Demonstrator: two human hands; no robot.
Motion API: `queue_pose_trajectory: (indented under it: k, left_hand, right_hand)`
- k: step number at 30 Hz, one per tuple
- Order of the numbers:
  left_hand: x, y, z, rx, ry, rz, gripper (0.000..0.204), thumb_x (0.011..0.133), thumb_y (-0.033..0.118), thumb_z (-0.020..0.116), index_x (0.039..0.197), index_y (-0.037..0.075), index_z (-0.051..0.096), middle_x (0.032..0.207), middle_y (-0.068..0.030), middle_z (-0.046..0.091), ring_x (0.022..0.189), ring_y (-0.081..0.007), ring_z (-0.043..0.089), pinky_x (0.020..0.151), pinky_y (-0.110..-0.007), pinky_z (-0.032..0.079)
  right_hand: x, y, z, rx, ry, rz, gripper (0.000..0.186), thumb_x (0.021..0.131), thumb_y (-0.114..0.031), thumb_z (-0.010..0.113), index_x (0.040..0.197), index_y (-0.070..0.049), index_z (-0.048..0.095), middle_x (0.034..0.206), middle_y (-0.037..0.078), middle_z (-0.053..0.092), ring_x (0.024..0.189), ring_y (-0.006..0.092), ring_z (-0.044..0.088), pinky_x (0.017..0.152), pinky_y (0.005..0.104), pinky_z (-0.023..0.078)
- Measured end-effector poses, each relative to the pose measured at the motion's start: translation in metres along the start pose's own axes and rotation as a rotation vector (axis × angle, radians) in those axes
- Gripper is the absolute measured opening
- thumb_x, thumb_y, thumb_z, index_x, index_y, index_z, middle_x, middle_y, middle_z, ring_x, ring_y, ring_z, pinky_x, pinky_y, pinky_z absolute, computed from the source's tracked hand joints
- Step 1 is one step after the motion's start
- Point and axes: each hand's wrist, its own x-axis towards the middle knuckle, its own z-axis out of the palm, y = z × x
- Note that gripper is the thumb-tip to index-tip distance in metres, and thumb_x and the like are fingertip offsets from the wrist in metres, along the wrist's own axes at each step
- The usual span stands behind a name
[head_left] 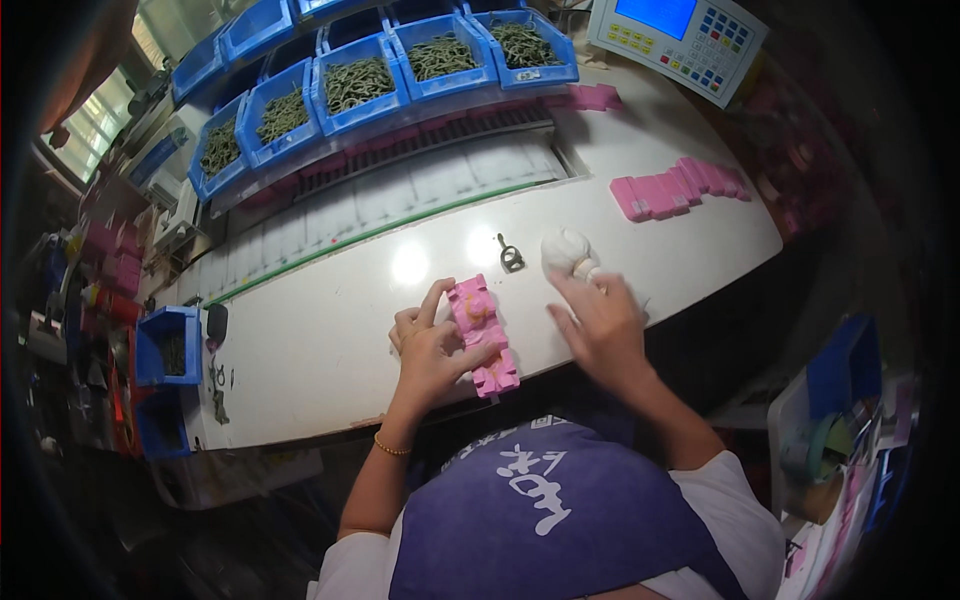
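On the white tabletop near the front edge, my left hand point(428, 345) steadies a long pink block point(474, 310) with notched sides and yellowish marks in its hollows. My thumb lies over the block's lower part and my index finger reaches its upper left corner. To the right, my right hand point(608, 328) is slightly blurred, with its thumb and index finger apart. Its fingertips are at the tied neck of a round white cloth bundle point(566, 250); whether they touch it is unclear. Between the hands, farther back, lies a small dark metal part point(510, 256) with a ring-shaped end.
Blue bins point(358, 82) of greenish parts stand in rows at the back. Before them runs a pale strip with a green edge point(380, 232). Pink blocks point(660, 190) line up at the right, below a control panel point(680, 45). More blue bins point(168, 345) stand left.
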Motion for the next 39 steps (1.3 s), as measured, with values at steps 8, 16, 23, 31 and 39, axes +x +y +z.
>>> queue_pose_trajectory:
  k: [8, 16, 23, 31, 39]
  left_hand:
    - [-0.012, 0.005, 0.009, 0.092, 0.251, 0.04, 0.033, 0.083, 0.039, 0.074, 0.075, 0.007, 0.073, 0.14, 0.0014, 0.055, 0.107, -0.0243, 0.039, 0.1, -0.04, 0.025]
    - [0.002, -0.007, -0.013, -0.82, 0.469, -0.035, 0.014, 0.087, 0.007, 0.075, 0.091, 0.002, 0.062, 0.112, -0.0109, 0.065, 0.098, -0.0232, 0.06, 0.088, -0.039, 0.049]
    - [0.008, 0.057, -0.018, -1.754, -0.003, -0.352, 0.06, 0.101, 0.054, 0.045, 0.128, 0.001, 0.047, 0.103, -0.0122, 0.061, 0.102, -0.0235, 0.063, 0.1, -0.044, 0.049]
    - [0.021, 0.044, -0.006, -1.936, -0.083, -0.426, 0.079, 0.099, 0.069, 0.026, 0.107, -0.005, 0.056, 0.072, -0.0107, 0.06, 0.062, -0.0241, 0.062, 0.065, -0.039, 0.055]
    - [0.037, 0.041, -0.021, -1.421, 0.317, -0.444, 0.082, 0.099, 0.069, 0.023, 0.103, -0.005, 0.057, 0.063, -0.01, 0.057, 0.05, -0.0219, 0.057, 0.051, -0.033, 0.05]
  right_hand:
    - [-0.005, -0.054, 0.023, 1.531, -0.542, 0.631, 0.078, 0.098, -0.021, 0.057, 0.158, -0.007, 0.01, 0.082, 0.005, 0.06, 0.066, 0.0089, 0.056, 0.058, 0.0244, 0.047]
    - [0.016, -0.049, -0.003, 1.416, -0.538, 0.259, 0.091, 0.096, -0.016, 0.055, 0.157, -0.008, -0.011, 0.081, 0.007, 0.06, 0.064, 0.0129, 0.053, 0.064, 0.0281, 0.047]
    - [0.03, -0.053, -0.005, 1.32, -0.609, 0.188, 0.089, 0.098, -0.019, 0.054, 0.158, -0.014, -0.011, 0.078, 0.009, 0.06, 0.065, 0.0175, 0.057, 0.065, 0.0311, 0.048]
    - [0.023, -0.05, 0.009, 0.915, -0.525, -0.041, 0.076, 0.096, -0.021, 0.059, 0.158, -0.012, 0.017, 0.076, 0.017, 0.061, 0.066, 0.0283, 0.061, 0.067, 0.0364, 0.049]
    - [0.012, 0.028, 0.019, -0.11, 0.087, 0.13, 0.061, 0.086, -0.016, 0.067, 0.144, -0.01, 0.048, 0.121, 0.018, 0.06, 0.1, 0.0328, 0.057, 0.081, 0.0441, 0.05]
